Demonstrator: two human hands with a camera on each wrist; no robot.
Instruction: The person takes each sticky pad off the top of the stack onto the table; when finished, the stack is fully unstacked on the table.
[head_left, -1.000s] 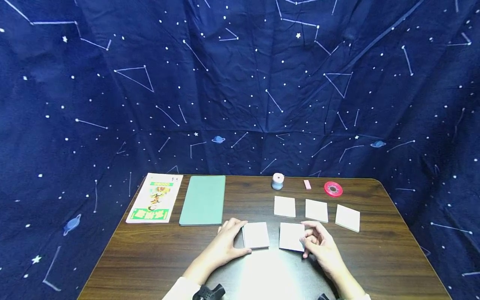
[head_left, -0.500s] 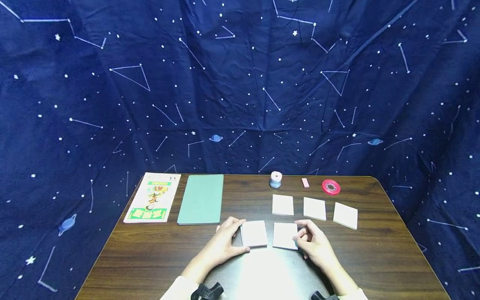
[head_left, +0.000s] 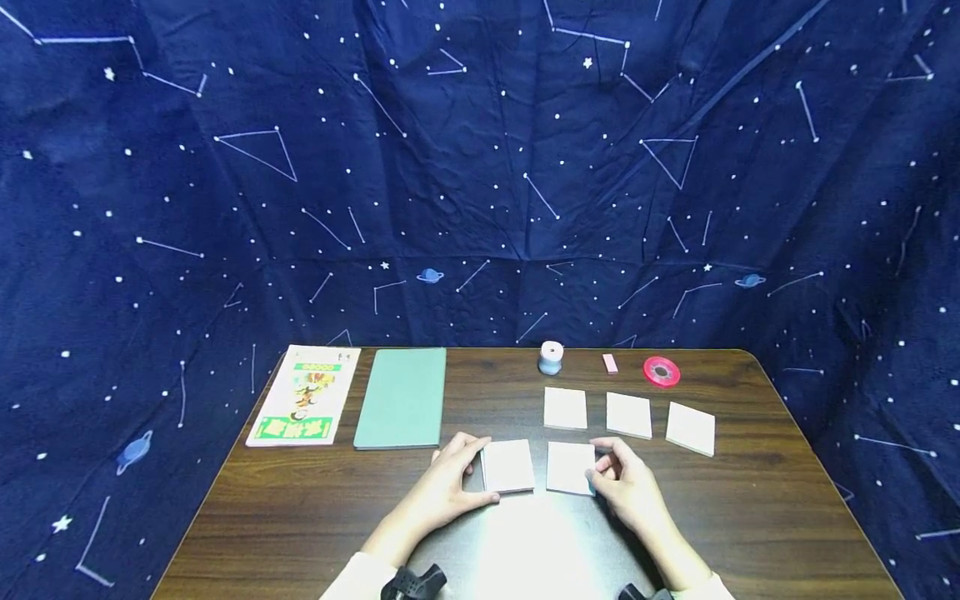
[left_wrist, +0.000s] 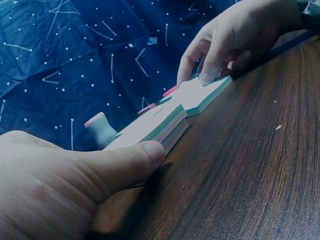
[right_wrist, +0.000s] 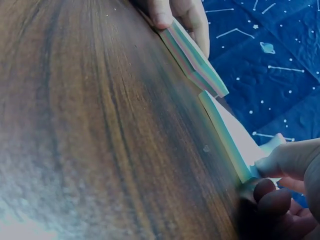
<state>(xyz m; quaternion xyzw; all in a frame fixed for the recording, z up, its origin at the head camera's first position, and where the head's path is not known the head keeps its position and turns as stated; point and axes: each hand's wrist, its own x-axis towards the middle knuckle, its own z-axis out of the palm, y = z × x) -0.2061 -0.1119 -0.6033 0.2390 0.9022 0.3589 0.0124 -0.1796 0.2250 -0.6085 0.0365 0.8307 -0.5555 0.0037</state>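
My left hand (head_left: 448, 482) spans a square stack of white-topped note pads (head_left: 508, 467), thumb along the near edge and fingers at the far edge. In the left wrist view its thumb (left_wrist: 154, 151) presses the side of the stack, whose edges show coloured layers. To the right, my right hand (head_left: 632, 490) pinches the right edge of a single note pad (head_left: 568, 468). The right wrist view shows the thumb (right_wrist: 272, 165) on top, other fingers curled beside and partly below. A narrow gap separates this pad from the stack in the head view.
Behind lie three more white pads: left (head_left: 565, 408), middle (head_left: 628, 415) and right (head_left: 691, 428). Farther back are a spool (head_left: 551, 358), a pink eraser-like block (head_left: 610, 363) and a round red item (head_left: 662, 372). At left lie a green notebook (head_left: 401, 398) and a printed booklet (head_left: 303, 395).
The right hand has brought its pad left, narrowing the gap to the stack. The left hand stays on the stack. The head view has shifted slightly.
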